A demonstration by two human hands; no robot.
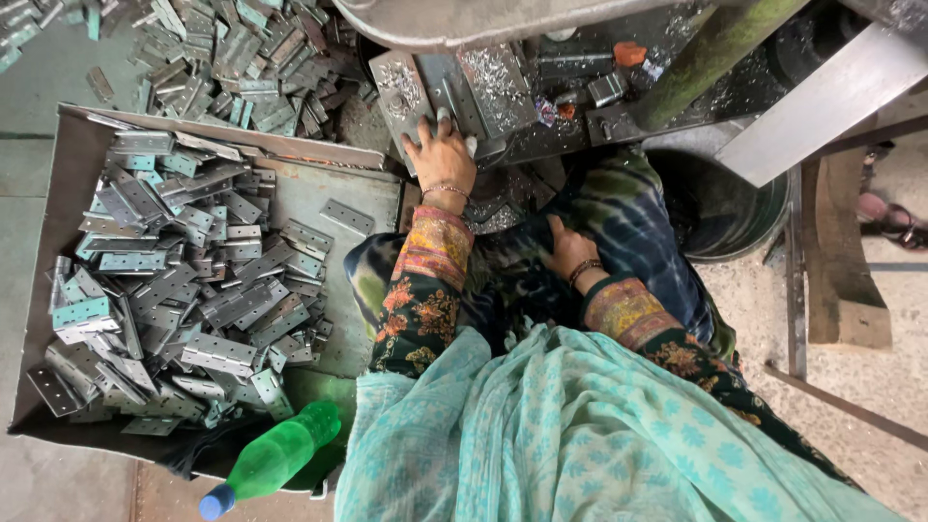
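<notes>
Left hand (442,153): flat, fingers spread, pressing on a metal plate (454,97) on the machine bed; it pinches nothing that shows.
Plate: directly under the left fingers, shavings (491,79) scattered just beyond them.
Right hand (567,251): low on the lap, fingers curled into dark cloth; cannot tell whether it holds anything.
Tray (66,174): to the left of the left hand, heaped with grey hinges (184,280); one hinge (346,217) lies alone near the wrist.
Second heap (232,58): beyond the tray, on the floor.
Bottle (275,459): green, lying at the tray's near edge, well behind both hands.
Risk: bare fingertips rest among sharp shavings; a slip of the plate could likely cut them.
Risk: loose sleeve and scarf (580,435) hang close to the machine; they could catch.
</notes>
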